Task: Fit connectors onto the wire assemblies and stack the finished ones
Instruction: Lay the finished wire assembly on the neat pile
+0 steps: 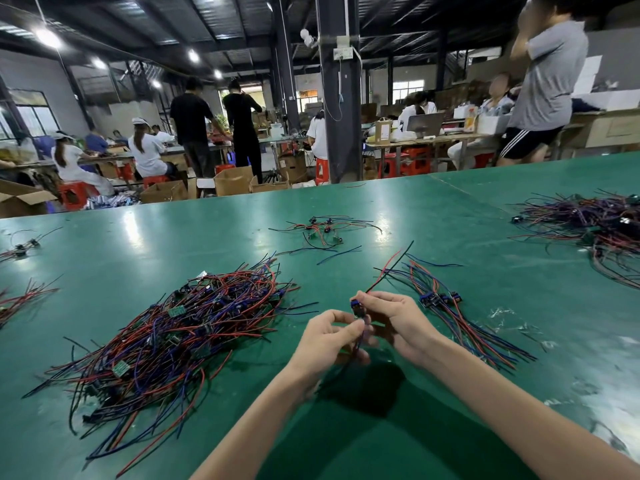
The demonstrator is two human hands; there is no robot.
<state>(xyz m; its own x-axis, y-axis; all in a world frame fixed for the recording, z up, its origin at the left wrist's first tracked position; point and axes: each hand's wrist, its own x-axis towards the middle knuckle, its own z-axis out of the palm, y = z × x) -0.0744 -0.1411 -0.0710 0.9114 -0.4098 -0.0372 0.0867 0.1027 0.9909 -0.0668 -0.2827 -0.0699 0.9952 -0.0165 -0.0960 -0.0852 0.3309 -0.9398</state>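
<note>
Left hand (329, 337), right hand (393, 320) pinch wire assembly (356, 304) (between pile (180, 327) and stack (446, 306)).

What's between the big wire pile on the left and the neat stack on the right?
In the head view, both hands: the left hand and right hand pinch one wire assembly there, above the table.

green table (450, 209), red, blue and black wires (166, 334), blue connector (354, 303), red stools (74, 194)
</note>
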